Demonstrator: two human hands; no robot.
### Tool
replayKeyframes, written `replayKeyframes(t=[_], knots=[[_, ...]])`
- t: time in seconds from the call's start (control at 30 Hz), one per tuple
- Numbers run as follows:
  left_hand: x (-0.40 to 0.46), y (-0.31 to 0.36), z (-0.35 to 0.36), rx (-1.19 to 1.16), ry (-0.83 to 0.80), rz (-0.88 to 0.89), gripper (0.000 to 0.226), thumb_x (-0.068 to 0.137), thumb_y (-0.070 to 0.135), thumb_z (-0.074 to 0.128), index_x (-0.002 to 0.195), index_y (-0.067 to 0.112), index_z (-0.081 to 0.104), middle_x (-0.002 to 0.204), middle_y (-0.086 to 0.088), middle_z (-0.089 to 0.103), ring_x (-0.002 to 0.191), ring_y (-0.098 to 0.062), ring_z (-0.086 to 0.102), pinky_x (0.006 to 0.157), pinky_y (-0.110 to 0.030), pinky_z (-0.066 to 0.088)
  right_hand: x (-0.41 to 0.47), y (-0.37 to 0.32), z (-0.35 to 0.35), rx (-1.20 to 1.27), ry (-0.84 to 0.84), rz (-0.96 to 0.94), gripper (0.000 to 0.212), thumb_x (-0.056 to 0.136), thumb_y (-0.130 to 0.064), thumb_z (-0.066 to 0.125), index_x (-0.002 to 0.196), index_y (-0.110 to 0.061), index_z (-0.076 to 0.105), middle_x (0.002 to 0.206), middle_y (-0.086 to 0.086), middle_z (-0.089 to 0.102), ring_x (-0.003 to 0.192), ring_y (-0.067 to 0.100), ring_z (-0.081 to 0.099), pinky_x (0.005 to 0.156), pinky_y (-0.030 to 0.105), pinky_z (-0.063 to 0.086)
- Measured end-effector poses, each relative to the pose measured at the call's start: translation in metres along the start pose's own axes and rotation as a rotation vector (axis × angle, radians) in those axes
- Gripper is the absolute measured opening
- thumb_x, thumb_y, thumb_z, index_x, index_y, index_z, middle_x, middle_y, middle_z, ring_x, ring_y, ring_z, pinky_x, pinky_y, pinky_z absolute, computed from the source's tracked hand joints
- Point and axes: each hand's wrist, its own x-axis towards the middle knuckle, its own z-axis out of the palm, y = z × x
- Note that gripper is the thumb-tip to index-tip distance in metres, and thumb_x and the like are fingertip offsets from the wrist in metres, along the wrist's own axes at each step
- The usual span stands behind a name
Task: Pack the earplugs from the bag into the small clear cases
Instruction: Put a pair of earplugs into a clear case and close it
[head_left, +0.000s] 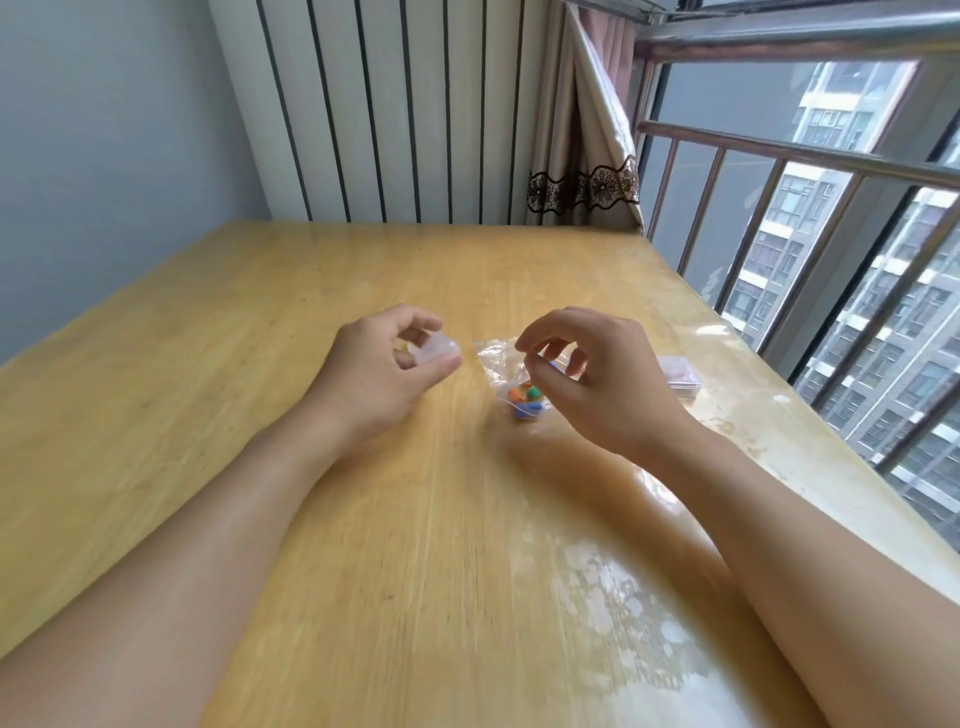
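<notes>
My left hand (384, 364) holds a small clear case (439, 351) between thumb and fingers, just above the wooden table (260, 322). To its right lies a clear plastic bag (493, 358) with orange, green and blue earplugs (524, 400) bunched at its lower end. My right hand (597, 379) hovers over the bag with fingers curled, pinching a blue earplug (549, 365) between thumb and fingertip. More small clear cases (678, 376) lie behind my right hand, partly hidden.
The table's right edge runs along a metal window railing (779, 156). A curtain (587, 156) hangs at the far right corner and a ribbed white panel (395, 104) stands behind the table.
</notes>
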Motion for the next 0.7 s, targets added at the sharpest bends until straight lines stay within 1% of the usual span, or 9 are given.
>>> replayKeyframes(t=[0.07,0.1,0.17,0.23,0.3,0.4,0.5,0.6,0.7], knots=[[-0.007,0.011,0.01,-0.235,-0.088,0.037,0.041,0.08,0.024,0.083,0.117,0.022,0.065,0.104,0.0,0.07,0.078,-0.017,0.074,0.067,-0.03,0.06,-0.001,-0.006,-0.002,0.111,0.002,0.017,0.014,0.086,-0.006,0.066,0.092,-0.015,0.074,0.087,-0.006,0.073,0.082,0.011,0.067,0.065,0.026,0.054],[-0.01,0.013,0.014,-0.279,-0.106,0.068,0.043,0.077,0.02,0.086,0.115,0.022,0.065,0.102,0.0,0.071,0.081,-0.018,0.074,0.07,-0.034,0.062,-0.001,-0.008,-0.003,0.152,-0.011,0.026,0.014,0.086,-0.006,0.066,0.093,-0.014,0.074,0.088,-0.005,0.073,0.082,0.013,0.068,0.065,0.029,0.056],[-0.013,0.015,0.022,-0.301,-0.107,0.131,0.042,0.074,0.01,0.087,0.111,0.02,0.068,0.101,0.0,0.073,0.088,-0.023,0.072,0.078,-0.038,0.062,-0.002,-0.009,-0.002,0.204,-0.05,0.045,0.015,0.086,-0.005,0.066,0.097,-0.013,0.074,0.091,-0.003,0.073,0.081,0.013,0.069,0.064,0.029,0.057],[-0.015,0.015,0.026,-0.347,-0.102,0.152,0.041,0.074,0.0,0.085,0.11,0.014,0.069,0.1,-0.004,0.074,0.092,-0.029,0.071,0.08,-0.037,0.062,-0.002,-0.006,-0.001,0.249,-0.082,0.067,0.015,0.087,-0.004,0.066,0.098,-0.012,0.074,0.092,-0.001,0.074,0.078,0.013,0.071,0.063,0.026,0.056],[-0.015,0.014,0.028,-0.378,-0.096,0.162,0.043,0.074,-0.003,0.084,0.112,0.01,0.069,0.099,-0.008,0.074,0.09,-0.031,0.071,0.079,-0.032,0.061,-0.002,-0.003,-0.001,0.29,-0.096,0.09,0.014,0.089,-0.004,0.067,0.098,-0.01,0.075,0.09,0.0,0.076,0.077,0.014,0.073,0.065,0.027,0.058],[-0.016,0.016,0.028,-0.426,-0.077,0.158,0.045,0.074,-0.001,0.085,0.115,0.007,0.069,0.097,-0.007,0.075,0.083,-0.023,0.07,0.081,-0.03,0.062,-0.001,-0.002,-0.003,0.329,-0.103,0.097,0.014,0.089,-0.007,0.07,0.101,-0.008,0.077,0.089,0.0,0.078,0.077,0.014,0.075,0.07,0.033,0.061],[-0.017,0.018,0.029,-0.402,-0.048,0.174,0.044,0.076,0.01,0.085,0.117,0.012,0.07,0.099,0.001,0.076,0.083,-0.012,0.069,0.079,-0.025,0.06,-0.002,-0.001,-0.002,0.376,-0.106,0.132,0.02,0.086,-0.014,0.078,0.105,-0.007,0.076,0.092,0.003,0.078,0.08,0.017,0.076,0.075,0.039,0.063],[-0.019,0.018,0.031,-0.243,-0.025,0.238,0.045,0.08,0.018,0.083,0.123,0.018,0.069,0.106,0.01,0.075,0.088,-0.007,0.069,0.073,-0.023,0.058,-0.001,0.001,0.0,0.415,-0.107,0.182,0.033,0.08,-0.024,0.084,0.108,-0.009,0.074,0.094,0.009,0.078,0.085,0.023,0.078,0.08,0.049,0.063],[-0.021,0.018,0.031,-0.152,-0.015,0.273,0.045,0.083,0.016,0.08,0.127,0.017,0.068,0.108,0.007,0.075,0.089,-0.004,0.071,0.071,-0.022,0.058,-0.001,0.001,0.001,0.457,-0.114,0.234,0.038,0.077,-0.027,0.084,0.109,-0.009,0.074,0.091,0.011,0.079,0.083,0.027,0.078,0.08,0.053,0.062]])
